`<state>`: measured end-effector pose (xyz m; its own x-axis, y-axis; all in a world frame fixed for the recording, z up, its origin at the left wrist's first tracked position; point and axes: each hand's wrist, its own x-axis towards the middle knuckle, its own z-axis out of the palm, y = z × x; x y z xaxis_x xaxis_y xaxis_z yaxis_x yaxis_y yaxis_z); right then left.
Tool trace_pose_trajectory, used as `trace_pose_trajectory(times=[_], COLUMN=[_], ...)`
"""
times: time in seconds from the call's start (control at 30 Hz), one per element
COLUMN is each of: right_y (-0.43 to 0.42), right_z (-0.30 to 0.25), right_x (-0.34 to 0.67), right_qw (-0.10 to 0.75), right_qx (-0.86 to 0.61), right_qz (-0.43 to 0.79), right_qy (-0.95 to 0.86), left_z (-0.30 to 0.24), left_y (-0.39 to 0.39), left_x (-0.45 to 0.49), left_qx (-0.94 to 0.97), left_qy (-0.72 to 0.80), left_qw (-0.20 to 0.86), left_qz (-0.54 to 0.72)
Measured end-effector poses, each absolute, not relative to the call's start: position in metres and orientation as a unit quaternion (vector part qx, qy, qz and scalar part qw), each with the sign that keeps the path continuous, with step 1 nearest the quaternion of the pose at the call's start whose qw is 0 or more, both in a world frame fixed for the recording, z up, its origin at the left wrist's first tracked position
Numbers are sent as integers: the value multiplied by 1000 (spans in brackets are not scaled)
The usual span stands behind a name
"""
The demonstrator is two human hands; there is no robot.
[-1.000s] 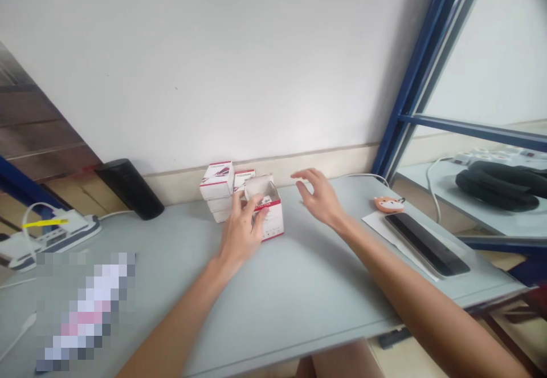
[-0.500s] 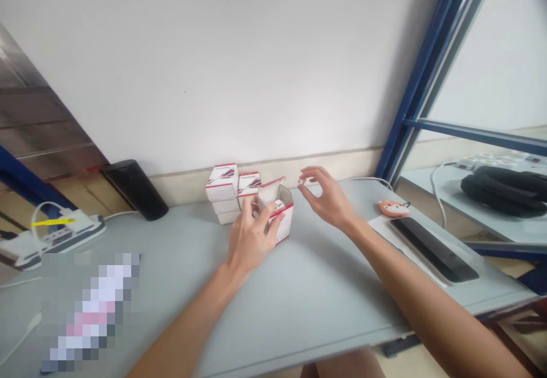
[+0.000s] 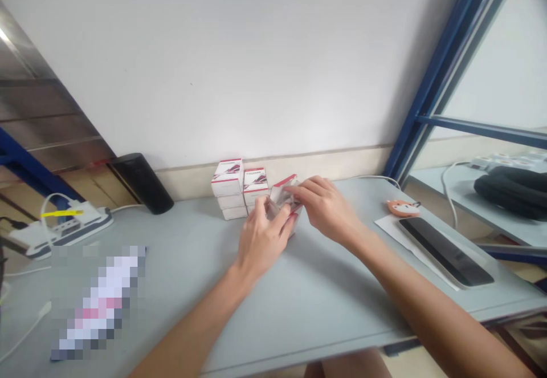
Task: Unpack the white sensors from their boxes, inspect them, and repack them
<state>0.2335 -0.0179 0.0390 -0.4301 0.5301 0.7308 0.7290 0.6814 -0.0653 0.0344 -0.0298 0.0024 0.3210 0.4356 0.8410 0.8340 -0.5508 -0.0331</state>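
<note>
A small white cardboard box (image 3: 284,183) with red edges stands on the table with its top flap raised. My left hand (image 3: 262,238) is closed around its near left side, thumb and fingers at the rim. My right hand (image 3: 327,210) reaches in from the right, its fingertips pinched together at the box's mouth. A greyish, shiny bit shows by those fingertips, but what they hold is too blurred to name. The box's inside is mostly hidden by both hands.
Stacked closed white-and-red boxes (image 3: 228,187) stand behind my left hand, against the wall. On the left are a black cylinder (image 3: 143,184) and a power strip (image 3: 70,232). A dark-screened phone-like device (image 3: 447,251) and an orange-and-white animal-shaped item (image 3: 403,208) lie right.
My right hand has moved left and down, from beside the box to its opening, with the fingers pinched. My left hand stays on the box. The view has shifted slightly.
</note>
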Motion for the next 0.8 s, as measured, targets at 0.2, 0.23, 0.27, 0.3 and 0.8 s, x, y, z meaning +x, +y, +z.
trace_pose_trajectory(times=[0.2,0.23,0.27,0.3,0.8], right_y=[-21,-21,-21,-21,-14], right_z=[47,49,50,50,39], right_x=[236,237,238,239,228], right_qw=[401,413,430,447,528], right_qx=[-381,-381,-383,-386,-393], right_qz=[-32,-2,30,62,430], right_qy=[-832,-827,-817,-805,-618], left_z=[3,4,6,7,1], left_y=[-28,-28,-29,-29,-30], left_x=[34,33,33,33,36], left_qx=[-780,-783,-786,-791,-779], left_qy=[-389,-382,-374,-364,-371], left_qw=[253,255,258,262,72], left_qz=[-420,-419,-419,-417,-500])
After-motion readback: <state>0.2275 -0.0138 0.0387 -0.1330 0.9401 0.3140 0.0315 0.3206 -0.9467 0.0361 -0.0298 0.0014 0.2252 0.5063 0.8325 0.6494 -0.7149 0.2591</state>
